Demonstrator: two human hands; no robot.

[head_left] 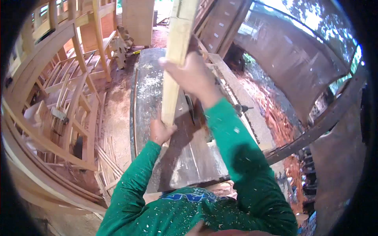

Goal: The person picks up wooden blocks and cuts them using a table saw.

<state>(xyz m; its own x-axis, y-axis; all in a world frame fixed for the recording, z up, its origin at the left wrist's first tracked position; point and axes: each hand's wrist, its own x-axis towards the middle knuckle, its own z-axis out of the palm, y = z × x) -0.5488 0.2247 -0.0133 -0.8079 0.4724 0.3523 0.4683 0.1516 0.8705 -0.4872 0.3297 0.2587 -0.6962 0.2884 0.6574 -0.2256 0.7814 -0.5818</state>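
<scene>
Pale timber, a long squared beam (177, 43), is grasped in both hands over the dark bench (149, 102), its far end running out of the top of the view; the left hand (159, 131) grips the near end, while the right hand (193, 74) is wrapped round it farther up; whether the beam touches the bench cannot be told. Sawdust (151, 84) lies on the bench; wooden frames (84, 84) stand to the left, thin strips (108, 161) lie near them, and reddish shavings (271, 112) spread along the right.
</scene>
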